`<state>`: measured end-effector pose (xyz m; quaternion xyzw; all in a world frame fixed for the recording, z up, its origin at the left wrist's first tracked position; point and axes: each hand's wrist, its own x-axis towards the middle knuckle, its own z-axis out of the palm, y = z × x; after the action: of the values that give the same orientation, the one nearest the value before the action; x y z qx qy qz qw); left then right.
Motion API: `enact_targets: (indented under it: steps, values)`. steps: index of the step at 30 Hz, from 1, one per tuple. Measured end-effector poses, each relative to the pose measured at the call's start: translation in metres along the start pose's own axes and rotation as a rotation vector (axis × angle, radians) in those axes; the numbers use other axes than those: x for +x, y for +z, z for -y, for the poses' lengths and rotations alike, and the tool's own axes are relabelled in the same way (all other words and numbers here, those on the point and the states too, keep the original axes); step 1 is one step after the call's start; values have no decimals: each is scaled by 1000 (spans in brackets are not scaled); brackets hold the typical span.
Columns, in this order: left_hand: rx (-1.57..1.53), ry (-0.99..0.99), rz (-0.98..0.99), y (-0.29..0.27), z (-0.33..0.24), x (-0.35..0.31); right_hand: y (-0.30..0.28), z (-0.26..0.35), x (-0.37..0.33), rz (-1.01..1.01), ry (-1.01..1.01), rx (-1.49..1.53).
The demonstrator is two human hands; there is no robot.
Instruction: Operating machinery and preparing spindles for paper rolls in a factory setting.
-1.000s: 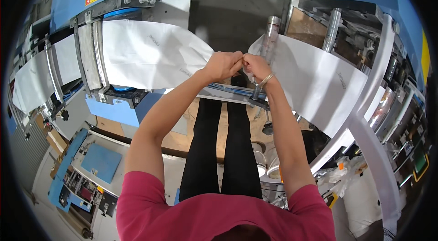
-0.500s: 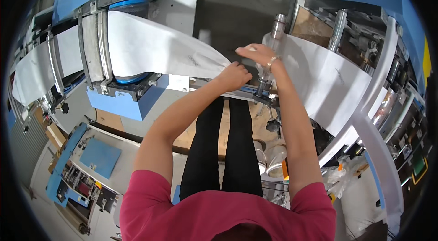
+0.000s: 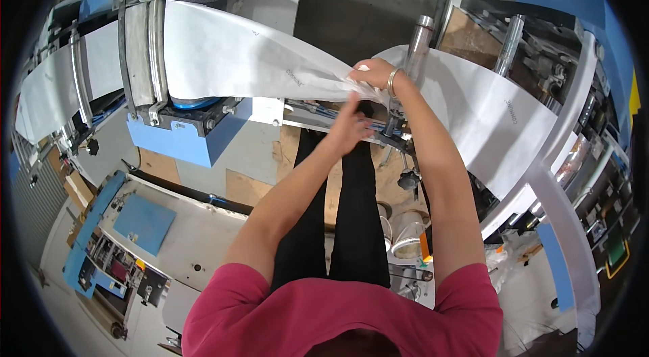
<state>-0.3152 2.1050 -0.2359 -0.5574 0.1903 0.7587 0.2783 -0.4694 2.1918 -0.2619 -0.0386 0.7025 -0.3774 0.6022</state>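
Observation:
A wide strip of thin white sheeting [image 3: 236, 53] runs off the rollers at the left and narrows into a crumpled, gathered end. My right hand [image 3: 378, 75], a bangle at its wrist, is closed on that bunched end. Just below it, my left hand [image 3: 350, 128] is held with fingers apart and nothing in it, close to the sheeting's lower edge. On the right lies a second stretch of white sheeting [image 3: 473, 113], spread past an upright metal roller [image 3: 420, 42]. Whether the two stretches join behind my right hand, I cannot tell.
Blue machine housings [image 3: 193, 147] with a metal guide roller [image 3: 155, 56] stand at the left. A pale curved frame [image 3: 564, 113] bounds the right side. A black knob [image 3: 408, 180] and clear rolls [image 3: 409, 232] sit near my legs. A white bench [image 3: 196, 228] is at lower left.
The gathered end of the sheeting has shifted right, from my left hand into my right. My left hand has let go and dropped slightly, its fingers now spread.

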Motion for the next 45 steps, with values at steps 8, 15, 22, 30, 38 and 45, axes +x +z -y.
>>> enact_targets:
  steps: [8,15,22,30,38,45]
  values:
    - [-85,226,-79,-36,-11,22,-13,-15,8,-413,-119,-169]
    - [26,186,-36,-68,-7,17,0,-18,7,-106,-47,-529]
    - [-184,45,123,-61,-3,6,-23,-29,-12,14,110,-93]
    - [-183,202,-33,-68,15,41,-44,-33,0,-458,-46,-159]
    - [169,-104,-60,-47,7,23,-105,11,15,-1155,-498,-155]
    - [69,-37,131,14,-21,-5,-95,78,11,-1103,-890,-349]
